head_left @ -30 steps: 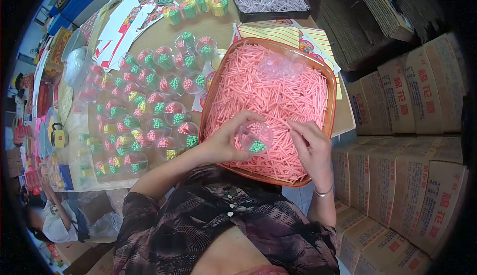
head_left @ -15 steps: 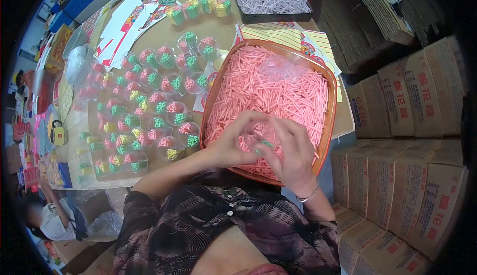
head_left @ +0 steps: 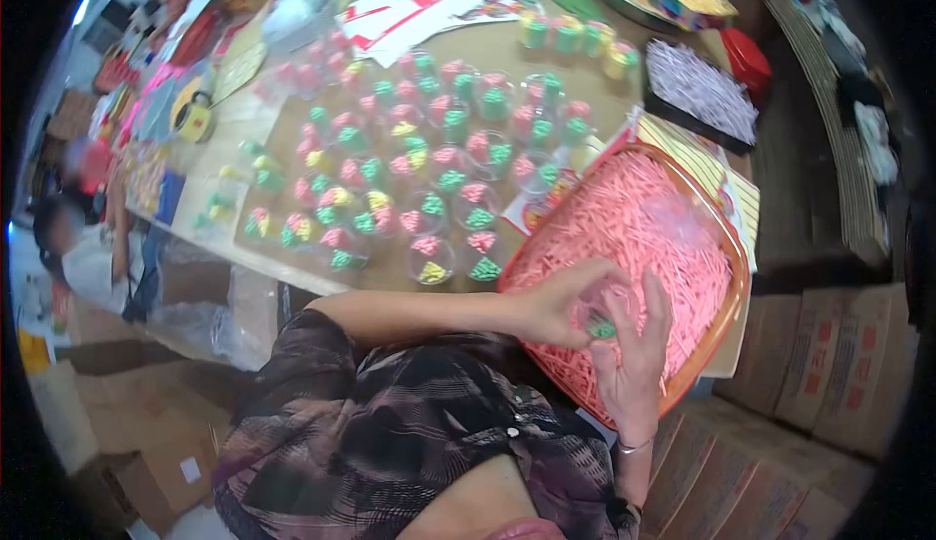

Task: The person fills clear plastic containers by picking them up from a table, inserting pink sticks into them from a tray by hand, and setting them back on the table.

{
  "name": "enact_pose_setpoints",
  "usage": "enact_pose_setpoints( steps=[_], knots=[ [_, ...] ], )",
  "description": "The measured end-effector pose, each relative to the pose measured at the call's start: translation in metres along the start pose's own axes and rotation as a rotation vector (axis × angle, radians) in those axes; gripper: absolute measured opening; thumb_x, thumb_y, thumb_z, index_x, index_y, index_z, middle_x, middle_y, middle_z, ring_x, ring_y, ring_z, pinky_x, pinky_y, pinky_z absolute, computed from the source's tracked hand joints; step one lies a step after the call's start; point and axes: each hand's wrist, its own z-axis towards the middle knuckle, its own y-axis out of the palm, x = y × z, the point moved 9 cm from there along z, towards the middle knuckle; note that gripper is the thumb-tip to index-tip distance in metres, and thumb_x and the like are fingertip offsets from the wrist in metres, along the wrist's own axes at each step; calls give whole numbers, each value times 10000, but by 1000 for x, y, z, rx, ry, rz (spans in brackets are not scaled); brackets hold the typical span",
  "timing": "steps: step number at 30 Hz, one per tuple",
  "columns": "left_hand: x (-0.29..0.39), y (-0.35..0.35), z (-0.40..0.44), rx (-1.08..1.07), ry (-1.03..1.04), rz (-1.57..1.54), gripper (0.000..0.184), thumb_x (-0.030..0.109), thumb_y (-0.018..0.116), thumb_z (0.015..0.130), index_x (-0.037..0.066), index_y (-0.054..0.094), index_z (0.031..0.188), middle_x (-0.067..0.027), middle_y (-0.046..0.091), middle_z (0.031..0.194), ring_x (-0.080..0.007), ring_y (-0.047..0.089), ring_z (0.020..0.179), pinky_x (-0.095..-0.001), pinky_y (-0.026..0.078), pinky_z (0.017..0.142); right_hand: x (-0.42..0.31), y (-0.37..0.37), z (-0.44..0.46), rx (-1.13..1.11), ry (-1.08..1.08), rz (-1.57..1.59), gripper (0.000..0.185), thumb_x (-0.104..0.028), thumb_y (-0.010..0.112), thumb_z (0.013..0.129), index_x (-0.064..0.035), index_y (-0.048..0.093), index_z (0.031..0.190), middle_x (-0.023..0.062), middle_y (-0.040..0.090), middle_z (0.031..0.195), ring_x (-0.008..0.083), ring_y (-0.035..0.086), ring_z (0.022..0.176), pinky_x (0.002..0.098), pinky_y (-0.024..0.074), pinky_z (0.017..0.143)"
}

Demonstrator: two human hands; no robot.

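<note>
A clear cup [head_left: 597, 322] is clamped by the fingers of the left hand [head_left: 561, 304] over the orange tray [head_left: 723, 345]. Right hand [head_left: 632, 363] is positioned alongside; its finger closure cannot be determined. Filled cups [head_left: 426, 211] are arranged at 10 o'clock.

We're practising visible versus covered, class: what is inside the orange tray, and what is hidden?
Pink sticks fill the orange tray, with clear plastic on top. The sticks cover the floor; the left hand, right hand and cup hide some sticks.
</note>
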Motion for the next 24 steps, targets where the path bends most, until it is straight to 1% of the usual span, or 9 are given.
enact_pose_setpoints(
  steps=[3,5,7,8,10,13,15,21,24],
  knots=[
    [20,-28,-11,76,108,167,680,59,763,673,41,479,1291,-75,557,1192,-188,558,1031,-300,468,888,1,-7,3,24,15,75,469,-435,472,980,-82,609,1258,198,357,1484,363,355,1357,477,301,1102],
    [35,-45,-24,114,189,314,669,64,762,675,48,484,1284,-76,561,1186,-193,560,1033,-301,470,884,16,-29,-1,169,101,31,424,-365,474,986,-48,612,1232,182,417,1446,333,388,1336,456,310,1098],
    [55,-84,-47,270,-70,279,660,83,745,634,24,495,1241,-105,556,1171,-203,548,1049,-324,449,932,34,-44,-9,261,247,161,340,-285,534,960,-38,636,1169,172,488,1390,312,449,1290,420,344,1076],
    [75,-103,-62,333,-14,401,672,95,747,640,30,493,1259,-100,560,1187,-212,552,1054,-326,444,943,37,-44,-12,244,243,172,340,-285,534,960,-38,636,1169,172,488,1390,312,449,1290,420,344,1076],
    [92,-134,-102,437,-69,265,657,97,747,648,46,506,1256,-89,566,1184,-211,554,1055,-329,440,949,51,-49,-18,273,300,116,257,-159,572,929,-13,643,1128,150,544,1319,292,507,1213,396,395,1025],
    [96,-152,-161,497,-216,310,713,95,780,595,41,502,1250,-89,568,1140,-221,551,1042,-358,441,958,61,-39,-16,163,319,128,239,-116,580,915,-8,641,1119,145,556,1292,289,524,1182,389,410,1004],
    [97,-153,-188,491,-396,752,693,92,756,596,45,515,1245,-81,568,1158,-249,554,1016,-364,441,928,63,-25,-14,66,337,135,226,-72,589,900,-3,640,1109,139,568,1266,285,540,1151,382,425,983],
    [67,-152,-209,529,-534,958,659,98,715,620,53,523,1249,-112,553,1230,-293,520,1056,-379,418,934,35,-4,6,13,172,20,198,-66,554,920,6,620,1093,130,588,1201,268,551,1108,349,420,976],
    [62,-148,-204,478,-472,1329,651,100,719,630,58,524,1249,-119,554,1218,-303,504,1076,-387,415,933,38,-4,3,8,186,35,212,-40,573,897,5,630,1096,144,584,1213,288,549,1117,370,427,970]
  ],
)
